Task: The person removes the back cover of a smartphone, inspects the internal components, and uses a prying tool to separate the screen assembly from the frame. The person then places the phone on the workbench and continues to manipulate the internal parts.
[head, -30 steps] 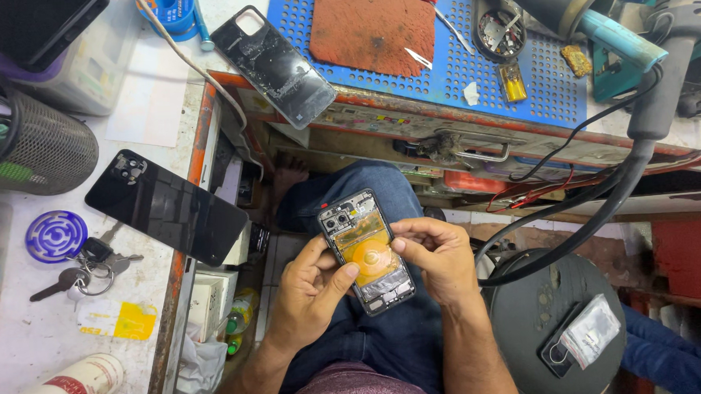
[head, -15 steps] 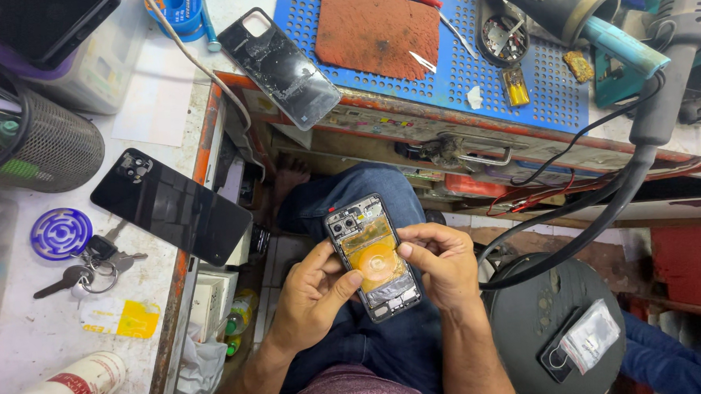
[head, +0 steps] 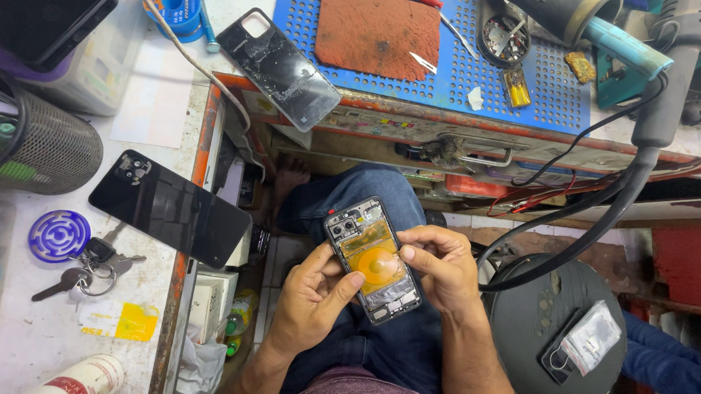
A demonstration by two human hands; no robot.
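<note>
Basically both hands, left hand and right hand, clamped the opened phone over the lap; right thumb probably pressed its orange centre.

Glossy black glass phone, matt wire-mesh metal cup, perforated blue plastic mat bearing rough rust-brown pad.

A phone repair workshop, cramped and well used. At twelve o'clock, a blue perforated work mat with a worn red-brown pad, tweezers and small parts. At one o'clock, a hot-air gun with thick black cable. At eleven o'clock, a detached phone back cover; at nine o'clock, a black phone face down on the stained white table, beside keys. Opened phone at centre.
</note>
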